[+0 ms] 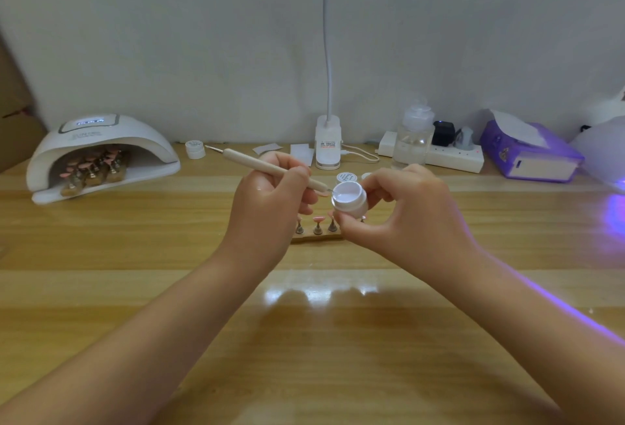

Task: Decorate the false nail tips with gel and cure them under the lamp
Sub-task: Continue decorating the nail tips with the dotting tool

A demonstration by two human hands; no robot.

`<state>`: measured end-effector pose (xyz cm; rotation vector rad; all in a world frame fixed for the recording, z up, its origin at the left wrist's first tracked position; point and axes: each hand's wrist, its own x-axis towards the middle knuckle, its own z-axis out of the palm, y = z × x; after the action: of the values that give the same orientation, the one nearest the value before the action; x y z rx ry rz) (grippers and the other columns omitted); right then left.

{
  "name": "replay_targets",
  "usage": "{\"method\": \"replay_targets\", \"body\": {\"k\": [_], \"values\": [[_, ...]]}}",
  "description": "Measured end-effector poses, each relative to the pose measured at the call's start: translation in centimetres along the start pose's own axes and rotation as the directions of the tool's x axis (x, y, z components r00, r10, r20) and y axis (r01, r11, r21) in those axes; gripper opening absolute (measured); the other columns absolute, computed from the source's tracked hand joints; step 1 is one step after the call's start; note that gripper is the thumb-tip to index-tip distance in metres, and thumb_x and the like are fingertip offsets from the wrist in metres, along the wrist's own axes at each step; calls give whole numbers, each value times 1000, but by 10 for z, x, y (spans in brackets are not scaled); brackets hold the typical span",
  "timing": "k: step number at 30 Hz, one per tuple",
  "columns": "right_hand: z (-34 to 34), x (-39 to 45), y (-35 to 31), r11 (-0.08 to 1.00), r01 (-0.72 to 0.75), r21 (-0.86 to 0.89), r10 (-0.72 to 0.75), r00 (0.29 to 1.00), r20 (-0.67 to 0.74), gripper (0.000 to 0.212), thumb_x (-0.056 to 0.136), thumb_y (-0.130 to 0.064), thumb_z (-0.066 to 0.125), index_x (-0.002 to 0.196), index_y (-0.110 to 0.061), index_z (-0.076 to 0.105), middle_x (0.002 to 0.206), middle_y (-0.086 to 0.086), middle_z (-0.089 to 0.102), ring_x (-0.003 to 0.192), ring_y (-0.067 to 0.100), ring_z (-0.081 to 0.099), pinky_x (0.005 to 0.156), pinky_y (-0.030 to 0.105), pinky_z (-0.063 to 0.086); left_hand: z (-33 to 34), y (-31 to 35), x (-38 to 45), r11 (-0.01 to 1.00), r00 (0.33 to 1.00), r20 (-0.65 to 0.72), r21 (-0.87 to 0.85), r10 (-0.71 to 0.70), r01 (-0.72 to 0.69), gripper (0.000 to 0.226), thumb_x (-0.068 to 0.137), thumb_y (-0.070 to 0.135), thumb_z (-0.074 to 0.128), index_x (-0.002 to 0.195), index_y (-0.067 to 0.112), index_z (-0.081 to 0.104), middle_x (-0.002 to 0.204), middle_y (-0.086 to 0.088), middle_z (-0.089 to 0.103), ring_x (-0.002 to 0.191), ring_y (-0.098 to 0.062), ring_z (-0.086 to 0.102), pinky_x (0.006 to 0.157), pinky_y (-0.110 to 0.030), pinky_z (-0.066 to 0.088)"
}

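**Loading the tool with gel above the nail stand**

The left hand (pixel 270 194) is gripping a slim dotting tool (pixel 270 167) like a pen, its fingers (pixel 297 171) curled round the shaft, and is angling the fine metal tip down to the rim of a small gel pot (pixel 350 199). The right hand (pixel 399 208) is pinching that open pot between thumb and fingers and tipping its mouth toward the tool, probably so that the pale gel inside is facing the tip and is easy to reach.

Both hands are hovering just above a wooden nail stand (pixel 316 238) on the counter (pixel 304 340), where false nail tips (pixel 318 219) are sitting on small pegs; keeping the pot this close seems meant to shorten the trip from gel to nail. Part of the stand is hiding behind the hands, so the number of tips is unclear.

Well apart at the far left, the curing lamp (pixel 101 150) is sheltering another stand of pink tips (pixel 94 167), presumably curing, since its display is glowing. The pot's lid (pixel 346 177) seems to be lying just behind the hands, and a second closed pot (pixel 195 149) is sitting near the lamp.
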<state>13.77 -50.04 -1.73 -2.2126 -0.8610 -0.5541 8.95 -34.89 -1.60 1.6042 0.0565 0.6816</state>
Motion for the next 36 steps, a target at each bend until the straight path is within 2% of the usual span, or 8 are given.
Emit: {"method": "replay_targets", "body": {"k": [2, 4, 14, 17, 21, 25, 31, 36], "values": [[-1, 0, 0, 1000, -3, 10, 3, 1000, -5, 31, 61, -50, 66, 76, -24, 64, 68, -19, 57, 80, 11, 49, 69, 11, 35, 0, 0, 0, 1000, 1000, -1, -27, -6, 5, 7, 80, 18, 50, 77, 12, 53, 55, 7, 63, 55, -6, 58, 61, -33, 49], [0, 0, 0, 1000, -5, 8, 5, 1000, 1, 31, 61, -49, 66, 76, -22, 64, 69, -17, 58, 81, 12, 50, 69, 13, 36, 0, -1, 1, 999, 1000, -5, -45, -12, 12, 11, 73, 22, 49, 77, 12, 53, 54, 7, 63, 55, -7, 57, 62, -35, 48], [2, -1, 1, 1000, -2, -4, 2, 1000, 14, 27, 62, -49, 66, 73, -24, 62, 67, -18, 57, 79, 10, 48, 68, 8, 32, 0, -2, 1, 998, 1000, -24, -56, -18, 17, 13, 72, 23, 47, 77, 13, 53, 54, 7, 63, 55, -6, 57, 61, -32, 49], [2, -2, 2, 1000, -2, 3, 2, 1000, 12, 27, 61, -50, 66, 72, -25, 62, 65, -21, 55, 78, 8, 47, 67, 7, 32, 0, 0, 2, 995, 999, -48, -97, -21, 16, 11, 77, 22, 50, 79, 12, 54, 53, 6, 61, 54, -8, 56, 59, -28, 49], [4, -1, 3, 1000, -11, 1, 11, 1000, 28, 30, 62, -52, 69, 74, -24, 64, 67, -19, 57, 78, 6, 46, 67, 7, 31, 1, 3, 3, 970, 996, -48, -233, -79, 65, 16, 96, 11, 47, 82, 9, 54, 53, 4, 58, 52, -8, 54, 56, -26, 50], [6, -2, 5, 1000, -2, -22, 3, 999, 52, 31, 65, -53, 76, 75, -25, 64, 69, -14, 60, 76, 4, 47, 65, 11, 32, 1, 8, 4, 934, 991, -34, -340, -126, 107, 23, 99, 17, 47, 78, 10, 56, 52, 3, 56, 49, -8, 52, 52, -23, 49], [8, -4, 4, 1000, -3, -20, 4, 997, 74, 37, 62, -61, 67, 75, -27, 64, 68, -15, 59, 76, 3, 47, 63, 14, 33, -1, 17, 8, 880, 989, -38, -462, -141, 108, 27, 98, 21, 49, 73, 13, 58, 52, 3, 56, 46, -7, 50, 49, -22, 48], [9, -4, 5, 1000, -4, -8, 5, 996, 85, 45, 58, -67, 63, 73, -24, 64, 66, -13, 60, 74, 5, 48, 64, 17, 35, 0, 9, 7, 886, 982, -59, -443, -182, 137, 29, 97, 26, 51, 73, 12, 59, 50, 4, 55, 46, -7, 50, 47, -21, 47]]}}
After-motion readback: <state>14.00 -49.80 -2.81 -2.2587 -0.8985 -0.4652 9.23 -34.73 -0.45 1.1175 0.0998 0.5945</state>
